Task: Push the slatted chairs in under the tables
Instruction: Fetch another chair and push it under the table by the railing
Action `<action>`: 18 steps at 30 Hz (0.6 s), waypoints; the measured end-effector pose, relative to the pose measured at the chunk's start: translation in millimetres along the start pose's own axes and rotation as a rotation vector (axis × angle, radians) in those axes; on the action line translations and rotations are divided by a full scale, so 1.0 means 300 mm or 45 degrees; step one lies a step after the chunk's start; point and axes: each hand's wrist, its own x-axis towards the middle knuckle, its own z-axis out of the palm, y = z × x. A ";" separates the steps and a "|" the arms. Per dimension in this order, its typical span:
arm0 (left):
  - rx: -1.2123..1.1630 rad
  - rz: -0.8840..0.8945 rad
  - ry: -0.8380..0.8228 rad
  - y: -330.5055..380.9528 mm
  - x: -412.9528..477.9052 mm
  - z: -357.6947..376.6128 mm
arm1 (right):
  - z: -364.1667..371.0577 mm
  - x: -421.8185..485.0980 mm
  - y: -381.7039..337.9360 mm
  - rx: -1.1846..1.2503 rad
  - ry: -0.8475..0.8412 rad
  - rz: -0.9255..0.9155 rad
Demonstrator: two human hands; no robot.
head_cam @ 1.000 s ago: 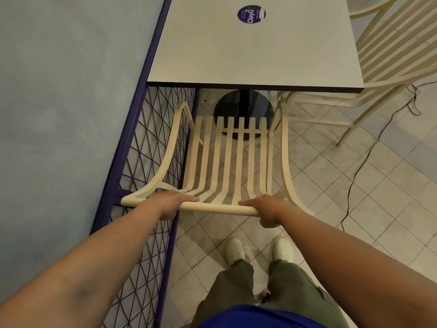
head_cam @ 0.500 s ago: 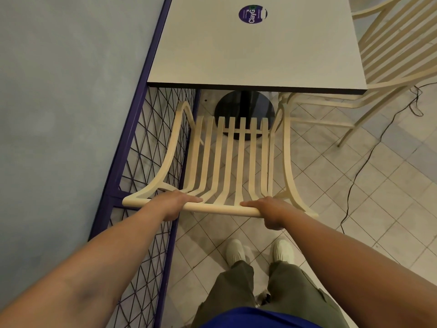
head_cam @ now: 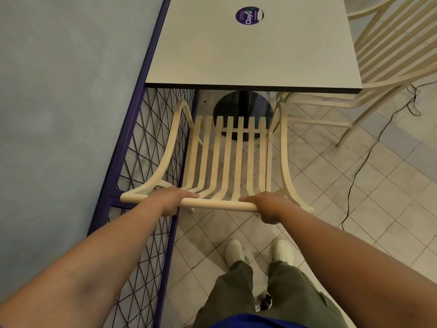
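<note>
A cream slatted chair [head_cam: 227, 162] stands in front of me, its seat facing the grey square table [head_cam: 255, 50]. My left hand [head_cam: 170, 200] grips the left part of the chair's top rail. On the right part of that rail my right hand [head_cam: 267, 204] grips too. The chair's front edge lies a little short of the table's near edge, over the black round table base [head_cam: 243, 107]. A second cream slatted chair [head_cam: 387, 58] stands at the table's right side.
A purple wire-mesh fence [head_cam: 146, 176] runs along the left, close against the chair's left arm, with a blue-grey wall [head_cam: 59, 102] behind it. A black cable [head_cam: 364, 166] trails over the tiled floor on the right. My white shoes [head_cam: 257, 252] stand behind the chair.
The chair's top rail and both hands have drifted slightly right in view and the seat slats look longer; the gap to the table's edge stays about the same.
</note>
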 end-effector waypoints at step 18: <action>0.047 0.006 -0.014 0.005 -0.017 -0.002 | -0.003 -0.007 -0.006 0.021 -0.026 0.010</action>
